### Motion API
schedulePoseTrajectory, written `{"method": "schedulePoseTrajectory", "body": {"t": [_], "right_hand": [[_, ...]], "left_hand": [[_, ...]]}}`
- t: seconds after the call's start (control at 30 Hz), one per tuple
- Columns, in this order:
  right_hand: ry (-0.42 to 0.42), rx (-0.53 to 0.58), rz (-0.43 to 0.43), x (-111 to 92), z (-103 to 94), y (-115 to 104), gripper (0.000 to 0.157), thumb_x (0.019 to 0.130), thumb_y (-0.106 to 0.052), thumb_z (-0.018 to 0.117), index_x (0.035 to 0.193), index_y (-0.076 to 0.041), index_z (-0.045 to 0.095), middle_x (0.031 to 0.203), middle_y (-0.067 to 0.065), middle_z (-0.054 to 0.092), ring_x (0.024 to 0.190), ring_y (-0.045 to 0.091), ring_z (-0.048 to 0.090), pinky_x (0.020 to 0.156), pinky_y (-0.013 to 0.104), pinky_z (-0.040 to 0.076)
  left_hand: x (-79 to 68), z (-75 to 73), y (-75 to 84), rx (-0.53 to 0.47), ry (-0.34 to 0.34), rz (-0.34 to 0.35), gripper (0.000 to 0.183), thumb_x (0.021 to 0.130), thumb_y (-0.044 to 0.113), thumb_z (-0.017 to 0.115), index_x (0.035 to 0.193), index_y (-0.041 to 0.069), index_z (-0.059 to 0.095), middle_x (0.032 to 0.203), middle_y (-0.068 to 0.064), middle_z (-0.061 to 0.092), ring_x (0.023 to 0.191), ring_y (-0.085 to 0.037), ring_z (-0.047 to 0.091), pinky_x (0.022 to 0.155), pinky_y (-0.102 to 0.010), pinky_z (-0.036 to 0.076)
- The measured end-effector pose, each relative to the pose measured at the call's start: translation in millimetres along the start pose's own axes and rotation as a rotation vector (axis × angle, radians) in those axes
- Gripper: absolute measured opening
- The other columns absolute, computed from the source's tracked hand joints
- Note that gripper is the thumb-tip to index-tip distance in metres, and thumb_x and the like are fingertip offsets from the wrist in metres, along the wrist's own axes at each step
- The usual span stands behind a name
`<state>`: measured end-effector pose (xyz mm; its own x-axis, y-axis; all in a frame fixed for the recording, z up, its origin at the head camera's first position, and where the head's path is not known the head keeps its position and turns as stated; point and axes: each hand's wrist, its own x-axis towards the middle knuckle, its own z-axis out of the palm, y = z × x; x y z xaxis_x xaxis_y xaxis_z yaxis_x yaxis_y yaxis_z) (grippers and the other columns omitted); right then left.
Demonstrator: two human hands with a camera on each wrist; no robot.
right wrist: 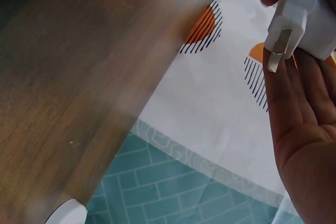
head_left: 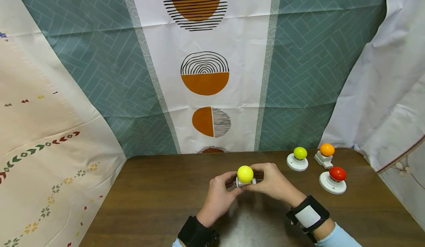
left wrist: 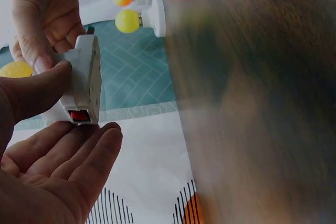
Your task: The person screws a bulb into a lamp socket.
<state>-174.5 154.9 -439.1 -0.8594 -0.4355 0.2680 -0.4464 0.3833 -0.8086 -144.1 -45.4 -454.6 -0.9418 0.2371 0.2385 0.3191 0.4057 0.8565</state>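
A yellow bulb (head_left: 245,174) sits upright in a white plug-in bulb holder (left wrist: 81,77), held between both hands over the table. The left hand (head_left: 221,192) grips the holder from the left, its thumb pressed on the casing and its fingers stretched along the far side. From the right, the right hand (head_left: 273,182) pinches the same holder between thumb and fingers. A red switch (left wrist: 80,115) shows at one end of the holder in the left wrist view. In the right wrist view a flat metal prong (right wrist: 279,51) sticks out of it.
At the table's back right stand a yellow-green bulb (head_left: 300,153) on a round white base, an orange bulb (head_left: 327,150) in a boxy white holder, and a red bulb (head_left: 337,173) on a round base. Patterned cloth (head_left: 299,73) hangs behind the brown table (head_left: 159,199).
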Motion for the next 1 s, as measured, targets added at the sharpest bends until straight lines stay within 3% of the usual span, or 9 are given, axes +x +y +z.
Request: {"method": "schedulePoseTrajectory", "body": {"t": [0.2,0.4,0.57,0.67,0.8,0.9,1.0], "right_hand": [[0.128,-0.027,0.031,-2.4,1.0,-4.5,0.041,0.063,-0.037,0.083,0.098,-0.024,0.065,0.09,-0.013,0.063,0.079,0.01,0.062,0.07,0.033,0.051],[0.248,-0.094,0.062,-3.4,-1.4,-6.6,0.042,0.062,-0.037,0.084,0.096,-0.02,0.065,0.089,-0.011,0.064,0.074,0.008,0.062,0.065,0.027,0.051],[0.345,-0.159,0.116,-7.1,-5.9,0.4,0.044,0.062,-0.038,0.084,0.096,-0.016,0.065,0.088,-0.006,0.064,0.073,0.012,0.061,0.063,0.025,0.05],[0.403,-0.201,0.166,-11.7,-10.5,8.8,0.048,0.064,-0.039,0.083,0.099,-0.012,0.065,0.09,-0.002,0.064,0.074,0.012,0.06,0.064,0.026,0.05],[0.46,-0.28,0.263,-19.5,-17.8,20.0,0.05,0.067,-0.042,0.081,0.099,-0.007,0.065,0.086,0.001,0.064,0.074,0.013,0.059,0.063,0.027,0.049],[0.479,-0.351,0.328,-25.0,-24.1,27.0,0.045,0.068,-0.043,0.079,0.09,-0.006,0.065,0.077,0.001,0.063,0.069,0.014,0.057,0.06,0.03,0.047],[0.486,-0.415,0.384,-29.3,-30.3,33.4,0.041,0.068,-0.043,0.078,0.082,-0.007,0.064,0.071,0.0,0.06,0.067,0.018,0.054,0.057,0.032,0.044]], "left_hand": [[2.9,-5.3,-2.7,0.098,0.032,0.049,0.042,0.082,0.033,0.071,0.119,0.016,0.061,0.115,0.005,0.06,0.104,-0.013,0.056,0.083,-0.031,0.047],[5.6,-17.6,-4.7,0.17,0.184,0.003,0.044,0.085,0.03,0.068,0.124,0.013,0.058,0.121,0.0,0.057,0.109,-0.014,0.053,0.085,-0.033,0.046],[7.9,-28.2,-6.4,0.24,0.286,0.024,0.043,0.087,0.028,0.066,0.124,0.01,0.056,0.123,-0.003,0.055,0.113,-0.017,0.05,0.09,-0.036,0.043],[6.5,-30.4,-8.1,0.271,0.29,0.02,0.044,0.087,0.028,0.065,0.125,0.009,0.055,0.125,-0.006,0.054,0.116,-0.018,0.048,0.093,-0.037,0.04],[3.9,-31.2,-11.0,0.304,0.261,-0.041,0.046,0.087,0.029,0.065,0.128,0.009,0.053,0.129,-0.007,0.052,0.122,-0.02,0.043,0.095,-0.038,0.038],[2.5,-31.8,-12.4,0.376,0.246,-0.068,0.048,0.087,0.03,0.065,0.128,0.009,0.053,0.129,-0.007,0.051,0.125,-0.022,0.04,0.097,-0.04,0.036],[1.1,-33.1,-13.7,0.477,0.242,-0.052,0.047,0.087,0.031,0.065,0.125,0.006,0.055,0.128,-0.009,0.052,0.126,-0.025,0.039,0.098,-0.041,0.034]]}}
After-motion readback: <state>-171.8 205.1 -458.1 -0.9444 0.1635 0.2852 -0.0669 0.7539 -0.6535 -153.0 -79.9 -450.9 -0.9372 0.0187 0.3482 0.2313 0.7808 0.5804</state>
